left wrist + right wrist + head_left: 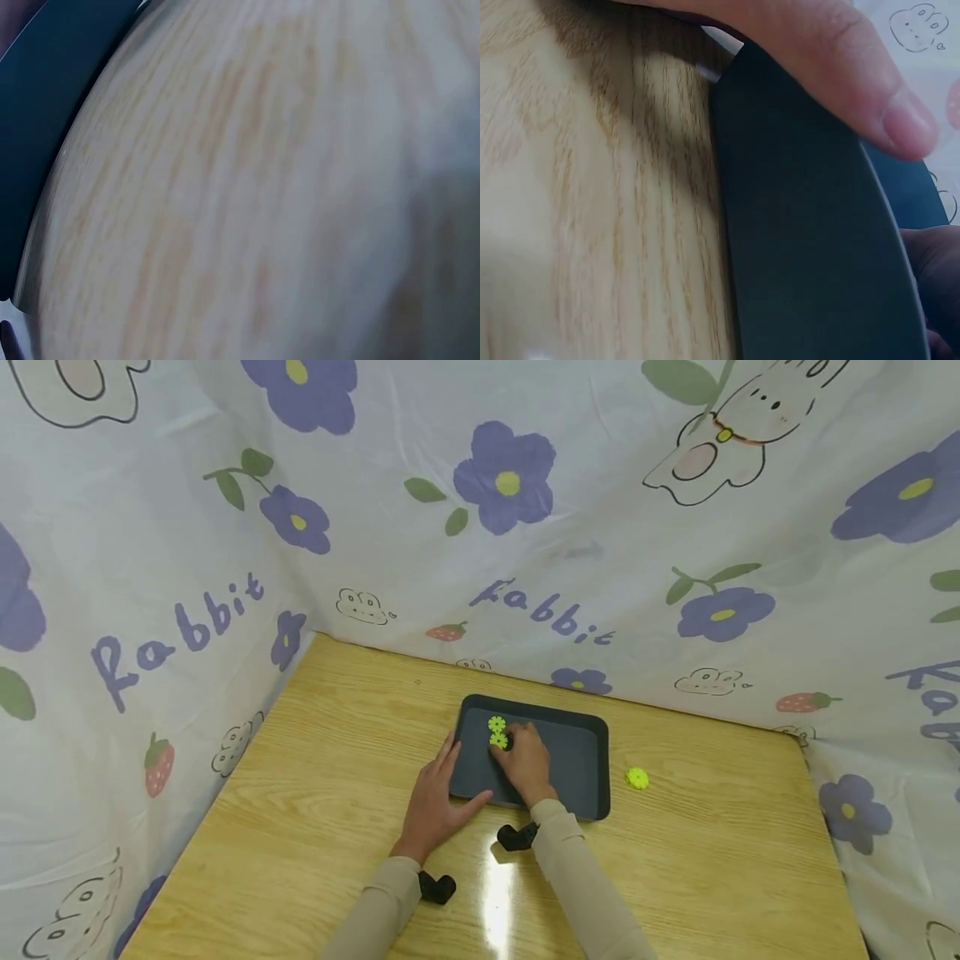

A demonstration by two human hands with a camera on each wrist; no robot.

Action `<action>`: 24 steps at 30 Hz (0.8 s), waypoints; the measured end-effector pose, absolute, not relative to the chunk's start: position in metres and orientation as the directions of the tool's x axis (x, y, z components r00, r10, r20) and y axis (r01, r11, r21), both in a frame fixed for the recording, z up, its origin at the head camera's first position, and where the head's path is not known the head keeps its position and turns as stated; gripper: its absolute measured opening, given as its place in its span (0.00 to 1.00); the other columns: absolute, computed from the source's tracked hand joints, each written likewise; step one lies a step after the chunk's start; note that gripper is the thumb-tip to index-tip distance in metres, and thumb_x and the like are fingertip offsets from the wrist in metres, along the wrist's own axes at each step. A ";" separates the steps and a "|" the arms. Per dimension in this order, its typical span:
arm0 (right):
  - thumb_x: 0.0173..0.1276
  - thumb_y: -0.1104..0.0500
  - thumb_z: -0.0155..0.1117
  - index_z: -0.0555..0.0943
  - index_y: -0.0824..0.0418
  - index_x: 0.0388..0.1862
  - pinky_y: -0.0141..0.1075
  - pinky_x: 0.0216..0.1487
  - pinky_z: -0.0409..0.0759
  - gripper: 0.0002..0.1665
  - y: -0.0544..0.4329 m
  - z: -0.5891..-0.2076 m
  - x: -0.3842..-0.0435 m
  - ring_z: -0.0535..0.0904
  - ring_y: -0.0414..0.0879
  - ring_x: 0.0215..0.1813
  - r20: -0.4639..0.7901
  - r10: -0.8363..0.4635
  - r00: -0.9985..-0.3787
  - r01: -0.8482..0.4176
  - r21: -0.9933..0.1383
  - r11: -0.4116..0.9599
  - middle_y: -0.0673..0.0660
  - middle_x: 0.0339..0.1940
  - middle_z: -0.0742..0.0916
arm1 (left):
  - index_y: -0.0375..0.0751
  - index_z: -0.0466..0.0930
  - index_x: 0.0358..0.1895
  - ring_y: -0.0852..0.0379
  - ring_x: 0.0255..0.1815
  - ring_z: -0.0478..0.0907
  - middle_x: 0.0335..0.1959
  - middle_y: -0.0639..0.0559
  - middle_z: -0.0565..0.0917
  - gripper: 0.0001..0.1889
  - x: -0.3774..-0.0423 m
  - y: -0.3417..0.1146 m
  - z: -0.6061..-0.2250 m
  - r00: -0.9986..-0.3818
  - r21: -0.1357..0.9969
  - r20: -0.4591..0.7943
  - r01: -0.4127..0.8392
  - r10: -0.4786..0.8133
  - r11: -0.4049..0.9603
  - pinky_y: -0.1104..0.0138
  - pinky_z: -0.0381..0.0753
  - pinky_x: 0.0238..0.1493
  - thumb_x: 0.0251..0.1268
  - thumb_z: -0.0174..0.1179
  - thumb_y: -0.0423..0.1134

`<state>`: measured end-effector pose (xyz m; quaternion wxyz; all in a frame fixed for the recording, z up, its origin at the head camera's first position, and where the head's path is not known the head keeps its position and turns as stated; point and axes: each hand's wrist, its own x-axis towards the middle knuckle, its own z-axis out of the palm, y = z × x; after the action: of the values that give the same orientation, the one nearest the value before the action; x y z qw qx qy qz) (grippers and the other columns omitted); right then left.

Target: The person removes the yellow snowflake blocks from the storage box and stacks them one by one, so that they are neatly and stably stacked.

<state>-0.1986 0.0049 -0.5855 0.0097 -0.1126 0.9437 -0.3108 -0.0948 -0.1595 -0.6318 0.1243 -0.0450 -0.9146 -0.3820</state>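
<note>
In the head view, a dark grey rectangular tray (577, 760) lies on the table. My left hand (435, 802) rests at its left side, fingers extended along the left rim and thumb stretched over the front rim. That thumb (855, 82) also shows above the tray wall in the right wrist view. Inside the tray, my right hand (527, 762) pinches a yellow-green notched disc (498, 741) between thumb and fingers. Just behind it lies another yellow-green notched disc (497, 724), touching or nearly touching. The right fingertips partly hide the held disc.
To the right of the tray, more yellow-green discs (637, 778) lie together on the wooden table (712, 860); their number cannot be told. A printed white cloth (390, 527) hangs behind the table and at both sides. The left wrist view shows mostly blurred wood.
</note>
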 end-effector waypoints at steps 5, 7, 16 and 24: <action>0.66 0.56 0.78 0.85 0.61 0.57 0.52 0.44 0.85 0.22 0.010 -0.583 -0.197 0.84 0.54 0.45 0.078 -0.259 -0.963 -0.252 -0.604 0.756 0.59 0.45 0.86 | 0.42 0.55 0.83 0.41 0.78 0.63 0.86 0.55 0.48 0.53 -0.094 -0.159 -0.630 -0.964 0.684 0.267 0.177 -0.016 0.708 0.43 0.63 0.76 0.64 0.66 0.68; 0.65 0.58 0.78 0.85 0.62 0.56 0.51 0.42 0.84 0.22 0.013 -0.582 -0.196 0.84 0.53 0.43 0.086 -0.280 -0.956 -0.272 -0.614 0.741 0.59 0.43 0.87 | 0.42 0.55 0.83 0.41 0.78 0.63 0.86 0.56 0.48 0.53 -0.094 -0.158 -0.629 -0.965 0.684 0.263 0.175 -0.016 0.708 0.43 0.63 0.76 0.64 0.66 0.68; 0.63 0.61 0.79 0.88 0.63 0.56 0.49 0.40 0.85 0.22 0.021 -0.582 -0.196 0.84 0.52 0.40 0.094 -0.339 -0.936 -0.320 -0.626 0.711 0.60 0.41 0.87 | 0.38 0.57 0.82 0.39 0.77 0.64 0.86 0.55 0.49 0.53 -0.093 -0.157 -0.625 -0.964 0.699 0.264 0.180 -0.017 0.692 0.40 0.64 0.75 0.64 0.66 0.67; 0.65 0.59 0.78 0.85 0.66 0.56 0.44 0.36 0.83 0.22 0.029 -0.583 -0.193 0.81 0.47 0.35 0.088 -0.339 -0.937 -0.308 -0.666 0.679 0.59 0.40 0.87 | 0.37 0.58 0.82 0.39 0.77 0.65 0.86 0.51 0.51 0.53 -0.093 -0.158 -0.626 -0.957 0.684 0.291 0.194 -0.019 0.703 0.40 0.65 0.74 0.64 0.66 0.68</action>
<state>-0.1931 0.0287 -0.5829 0.0214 -0.1767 0.9161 -0.3594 -0.0933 -0.1579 -0.6261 0.1392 -0.0478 -0.9122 -0.3823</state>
